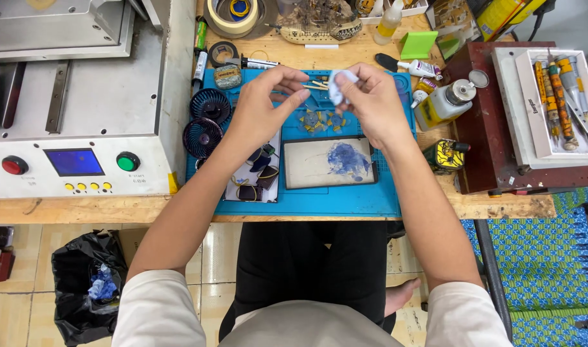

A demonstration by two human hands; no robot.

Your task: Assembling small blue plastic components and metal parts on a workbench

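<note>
My right hand (pixel 371 99) pinches a small crumpled white tissue (pixel 339 83) above the blue work mat (pixel 345 199). Close to its left, my left hand (pixel 265 106) hovers with thumb and fingers apart, holding nothing that I can see. Below both hands lies a flat rectangular panel (pixel 326 164) with a blue smear on its pale face. Small blue and yellow bits (pixel 323 120) sit on the mat just under the hands. Thin wooden sticks (pixel 316 83) lie behind the fingers.
A grey machine (pixel 82 96) with red and green buttons fills the left. Two small dark fans (pixel 207 119) stand by it. A squeeze bottle (pixel 445 103), a dark red box (pixel 493 128) with a tool tray, tape rolls (pixel 233 16) and a black rubbish bag (pixel 82 283) surround the mat.
</note>
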